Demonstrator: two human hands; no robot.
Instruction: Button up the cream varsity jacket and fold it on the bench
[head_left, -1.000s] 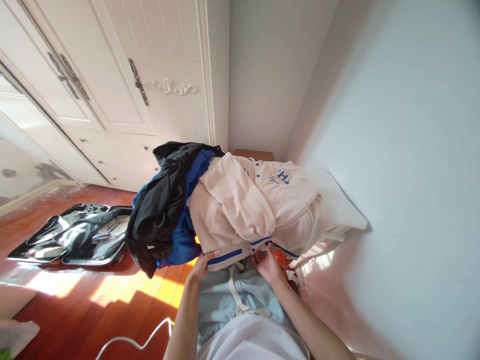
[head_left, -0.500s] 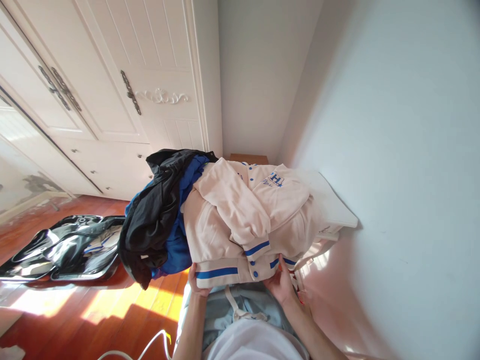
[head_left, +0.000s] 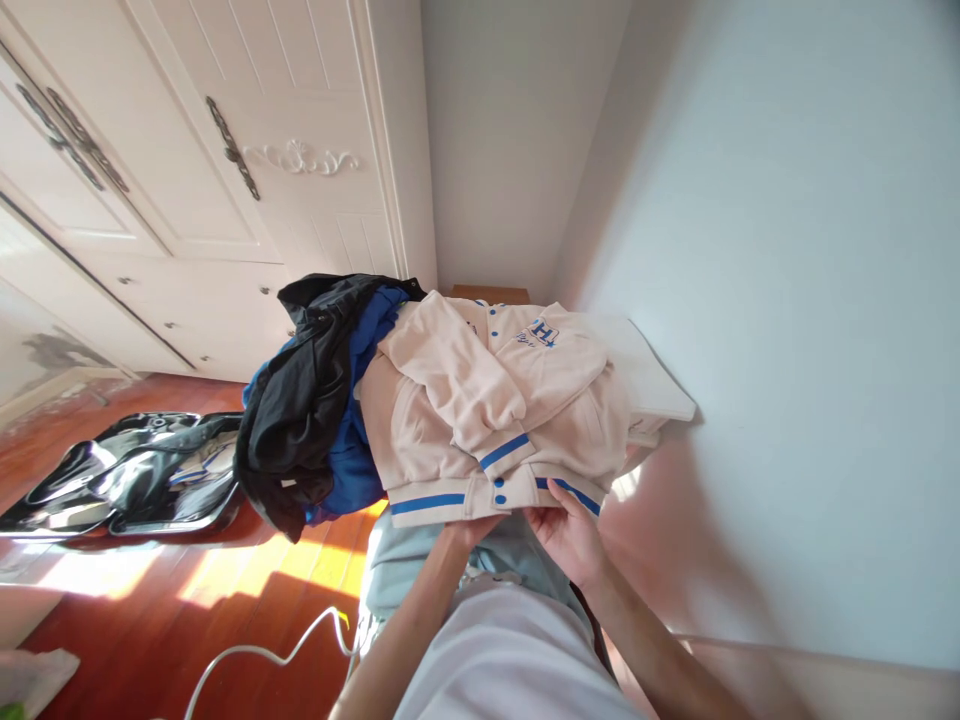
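Note:
A cream varsity jacket (head_left: 435,420) lies front up before me, with blue snaps, blue-striped ribbing and a blue letter patch on the chest. One of its sleeves is folded across the front. My right hand (head_left: 570,535) is closed on the bottom hem right of the snaps, thumb on top and fingers partly underneath. Under the hem left of the snaps is my left hand (head_left: 472,530), its fingers hidden by the cloth. Left of the jacket, a black garment (head_left: 300,410) and a blue garment (head_left: 360,450) lie bunched together.
An open suitcase (head_left: 97,525) with clothes inside lies on the wooden floor at left. A white wardrobe (head_left: 300,80) stands behind. The jacket rests over a white surface (head_left: 656,380) beside the wall. A white cable (head_left: 255,652) curls across the floor.
My left hand has moved right, from the hem's left corner to beneath its middle. My right hand still grips the hem. The whole view has shifted slightly.

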